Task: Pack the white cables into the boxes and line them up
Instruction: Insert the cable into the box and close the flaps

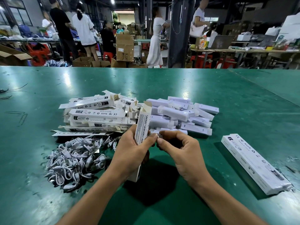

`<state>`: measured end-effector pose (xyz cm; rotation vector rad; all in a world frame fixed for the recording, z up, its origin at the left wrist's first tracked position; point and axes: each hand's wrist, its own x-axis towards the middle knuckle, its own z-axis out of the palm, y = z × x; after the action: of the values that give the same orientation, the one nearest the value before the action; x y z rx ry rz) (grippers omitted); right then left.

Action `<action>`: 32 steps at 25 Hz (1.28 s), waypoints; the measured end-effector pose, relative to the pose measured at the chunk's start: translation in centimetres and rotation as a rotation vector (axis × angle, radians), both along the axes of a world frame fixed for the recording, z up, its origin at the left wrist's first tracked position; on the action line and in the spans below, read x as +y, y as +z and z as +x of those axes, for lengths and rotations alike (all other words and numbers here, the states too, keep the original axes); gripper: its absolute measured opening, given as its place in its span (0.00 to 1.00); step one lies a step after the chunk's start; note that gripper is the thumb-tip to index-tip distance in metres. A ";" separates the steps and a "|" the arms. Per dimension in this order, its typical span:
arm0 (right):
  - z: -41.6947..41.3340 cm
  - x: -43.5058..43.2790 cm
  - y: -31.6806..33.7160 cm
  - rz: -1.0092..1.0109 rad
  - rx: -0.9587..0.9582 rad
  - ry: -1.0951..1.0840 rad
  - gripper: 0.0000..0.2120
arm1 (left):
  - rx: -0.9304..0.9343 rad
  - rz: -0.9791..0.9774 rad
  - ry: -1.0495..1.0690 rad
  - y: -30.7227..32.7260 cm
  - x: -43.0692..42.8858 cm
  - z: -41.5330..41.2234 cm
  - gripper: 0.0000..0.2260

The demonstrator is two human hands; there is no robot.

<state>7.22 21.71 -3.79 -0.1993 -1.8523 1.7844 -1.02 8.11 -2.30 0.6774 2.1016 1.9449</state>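
Our left hand (129,153) curls its fingers round an upright box (142,125), top flap open, printed "SMART SENSOR LAMP"; we cannot see inside it. Our right hand (180,151) pinches a small piece (158,135) in its fingers just beside it. The white cables (73,158) lie heaped on the tabletop (211,88) at left, before opened boxes (97,114) marked "RoHS".

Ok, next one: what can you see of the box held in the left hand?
The box is a long, narrow carton of white card, with black lettering starting SMART SENSOR down one face. Its top flap stands open, showing a brownish inside. It is held nearly upright above the green table. The left hand grips its middle; its lower end shows below the palm. The right hand pinches a small piece beside it, too small to identify.
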 end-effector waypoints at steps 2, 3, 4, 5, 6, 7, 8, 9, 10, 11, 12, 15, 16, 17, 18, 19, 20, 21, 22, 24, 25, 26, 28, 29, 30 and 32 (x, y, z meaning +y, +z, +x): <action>-0.1 0.1 0.1 -0.030 0.022 -0.009 0.08 | 0.072 -0.031 0.002 0.2 -0.1 0.0 0.14; -0.1 0.1 0.2 -0.056 0.040 -0.015 0.08 | 0.150 -0.069 0.019 0.3 -0.3 -0.1 0.17; -0.1 0.3 0.4 -0.083 0.061 -0.026 0.07 | 0.253 -0.127 0.046 0.3 -0.4 -0.2 0.18; -0.2 0.5 0.5 -0.115 0.084 -0.043 0.07 | 0.364 -0.196 0.068 0.3 -0.6 -0.3 0.19; -0.2 0.7 0.7 -0.152 0.108 -0.065 0.07 | 0.464 -0.255 0.071 0.2 -0.7 -0.4 0.20; -0.3 1.1 0.9 -0.187 0.131 -0.092 0.07 | 0.534 -0.295 0.061 0.2 -0.8 -0.5 0.22; -0.3 1.4 1.1 -0.210 0.153 -0.123 0.07 | 0.571 -0.317 0.050 0.1 -0.8 -0.6 0.23; -0.4 1.7 1.3 -0.222 0.176 -0.153 0.07 | 0.587 -0.328 0.045 0.0 -0.8 -0.6 0.24; -0.4 1.9 1.4 -0.229 0.200 -0.179 0.07 | 0.592 -0.338 0.040 0.0 -0.8 -0.7 0.24; -0.4 2.0 1.5 -0.234 0.221 -0.197 0.07 | 0.592 -0.346 0.030 0.0 -0.8 -0.7 0.25; -0.3 2.0 1.6 -0.235 0.235 -0.207 0.07 | 0.592 -0.351 0.012 0.0 -0.8 -0.7 0.25; -0.2 1.8 1.6 -0.193 0.254 -0.201 0.08 | 0.603 -0.363 -0.071 0.0 -0.9 -0.5 0.23; -0.1 1.8 1.7 -0.166 0.256 -0.205 0.08 | 0.607 -0.368 -0.082 0.0 -0.9 -0.4 0.23; -0.1 1.8 1.7 -0.132 0.255 -0.214 0.08 | 0.608 -0.362 -0.074 0.0 -0.9 -0.3 0.22; 0.0 1.8 1.7 -0.091 0.252 -0.227 0.08 | 0.609 -0.351 -0.056 0.0 -0.9 -0.3 0.21; 0.1 1.8 1.7 -0.046 0.247 -0.237 0.08 | 0.609 -0.338 -0.035 0.1 -0.9 -0.3 0.20; 0.1 1.8 1.6 -0.005 0.239 -0.242 0.09 | 0.609 -0.329 -0.019 0.1 -0.9 -0.3 0.20; 0.2 1.6 1.5 0.027 0.227 -0.239 0.09 | 0.608 -0.325 -0.012 0.2 -0.9 -0.3 0.20; 0.2 1.4 1.4 0.047 0.213 -0.230 0.09 | 0.607 -0.325 -0.016 0.1 -0.9 -0.4 0.20; 0.1 1.1 1.3 0.087 0.193 -0.226 0.10 | 0.616 -0.330 -0.035 0.0 -1.0 -0.4 0.20; 0.0 1.0 1.2 0.120 0.189 -0.230 0.11 | 0.621 -0.334 -0.045 0.0 -1.0 -0.4 0.21; 0.0 1.0 1.2 0.145 0.186 -0.227 0.11 | 0.626 -0.336 -0.057 0.1 -1.0 -0.3 0.21; 0.1 1.0 1.3 0.147 0.171 -0.185 0.12 | 0.634 -0.332 -0.072 0.1 -0.9 -0.1 0.20; 0.2 1.0 1.3 0.142 0.157 -0.163 0.12 | 0.638 -0.325 -0.070 0.1 -0.9 -0.1 0.19; 0.2 0.9 1.3 0.136 0.139 -0.144 0.11 | 0.641 -0.320 -0.069 0.1 -0.9 -0.2 0.17; 0.3 0.8 1.4 0.118 0.106 -0.106 0.06 | 0.666 -0.328 -0.083 0.0 -0.8 -0.2 0.12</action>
<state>7.49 22.54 -2.41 -0.1516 -1.8304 1.5786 -1.27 7.27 -2.30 1.4535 2.6086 1.3860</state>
